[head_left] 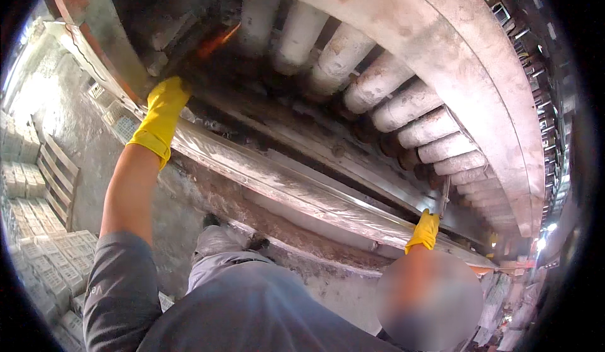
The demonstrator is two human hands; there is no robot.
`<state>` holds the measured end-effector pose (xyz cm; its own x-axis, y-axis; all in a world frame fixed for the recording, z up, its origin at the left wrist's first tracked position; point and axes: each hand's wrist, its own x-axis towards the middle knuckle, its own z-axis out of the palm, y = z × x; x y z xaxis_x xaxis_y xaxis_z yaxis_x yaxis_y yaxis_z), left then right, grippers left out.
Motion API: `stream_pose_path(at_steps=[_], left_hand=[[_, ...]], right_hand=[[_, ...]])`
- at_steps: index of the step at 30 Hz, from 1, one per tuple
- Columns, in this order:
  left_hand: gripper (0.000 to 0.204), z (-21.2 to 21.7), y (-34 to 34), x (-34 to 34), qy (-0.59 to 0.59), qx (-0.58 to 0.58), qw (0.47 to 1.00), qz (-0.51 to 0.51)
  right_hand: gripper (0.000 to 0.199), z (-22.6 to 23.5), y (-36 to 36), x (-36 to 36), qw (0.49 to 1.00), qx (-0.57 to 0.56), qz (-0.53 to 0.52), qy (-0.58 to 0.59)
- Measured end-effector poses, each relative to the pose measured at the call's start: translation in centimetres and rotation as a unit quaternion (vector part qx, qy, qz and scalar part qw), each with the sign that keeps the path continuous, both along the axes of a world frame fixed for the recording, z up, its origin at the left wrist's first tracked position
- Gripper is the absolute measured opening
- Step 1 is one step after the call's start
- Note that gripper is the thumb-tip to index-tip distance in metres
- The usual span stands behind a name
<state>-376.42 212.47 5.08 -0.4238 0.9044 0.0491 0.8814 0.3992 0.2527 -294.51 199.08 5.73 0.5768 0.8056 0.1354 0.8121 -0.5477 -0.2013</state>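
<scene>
Gloves of yellow rubber cover both of your hands at a large machine with a curved metal hood (466,68). Your left hand (165,103) is raised to the upper left, with the bare forearm running up from a grey sleeve (120,289); its fingers reach into the dark opening under the hood, just beside an orange glow (217,40). Whether that grip is closed on anything cannot be told, because the fingertips are lost in shadow. Your right hand (425,229) is at the lower right, its grip clamped around a thin metal rod (445,196) that stands nearly upright and rises from the fist toward the rollers. A row of thick, pale, crusted rollers (403,106) fans along the inside of the hood, side by side, from upper centre down to the right. A long shiny metal ledge (277,178) runs diagonally between your two hands, below the rollers. Behind your left arm, stacked pale crates (44,257) stand on the floor well apart from the machine, near a wooden pallet (57,175) leaning on edge.
</scene>
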Motion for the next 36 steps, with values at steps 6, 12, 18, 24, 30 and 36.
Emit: stream_pose_path(at_steps=[6, 12, 18, 24, 30, 36], left_hand=[[0.051, -0.8, -2.0, -1.5, 0.001, -0.029, 0.986, -0.166], [0.047, -2.1, -2.9, -0.1, -0.029, 0.046, 0.94, -0.336], [0.059, -4.4, 1.3, 5.8, -0.017, 0.01, 0.885, -0.465], [0.075, -7.1, 6.2, 15.3, -0.028, -0.097, 0.889, -0.447], [0.09, -13.0, 9.7, 21.2, -0.084, -0.106, 0.913, -0.384], [0.103, -14.2, 11.4, 26.8, -0.027, -0.149, 0.932, -0.331]], right_hand=[[0.06, 0.7, -1.9, -11.0, 0.988, 0.076, -0.085, 0.104], [0.062, -1.9, -2.4, -19.6, 0.982, 0.123, -0.136, 0.053], [0.058, -1.0, -2.5, -20.5, 0.982, 0.066, -0.177, 0.014], [0.055, -1.6, -3.1, -20.0, 0.972, 0.111, -0.206, 0.018], [0.055, -2.1, -3.8, -19.8, 0.969, 0.121, -0.213, 0.013], [0.054, -2.1, -3.9, -20.0, 0.968, 0.112, -0.224, 0.01]])
